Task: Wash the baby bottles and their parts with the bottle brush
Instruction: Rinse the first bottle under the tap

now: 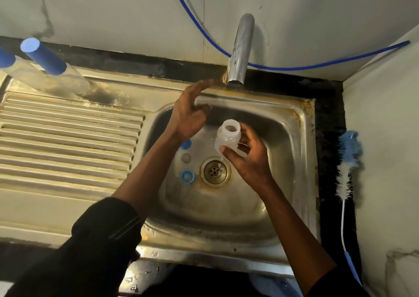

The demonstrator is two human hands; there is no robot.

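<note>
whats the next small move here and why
Probably pass the bottle from the right hand to the open left hand: the bottle brush lies untouched on the ledge right of the sink, nearest the right hand, and the bottle's mouth is open.

three bottles (pixel 223 137), two blue rings (pixel 187 176), one brush (pixel 348 158), perhaps one teat (pixel 186 157).

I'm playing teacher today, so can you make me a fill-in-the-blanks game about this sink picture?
1. The right hand grips a clear, capless ____.
2. The bottle brush lies on the counter to the ____ of the sink.
3. The blue ring lies in the sink, beside the ____.
4. The left hand holds ____.
Missing words: bottle; right; drain; nothing.
</note>
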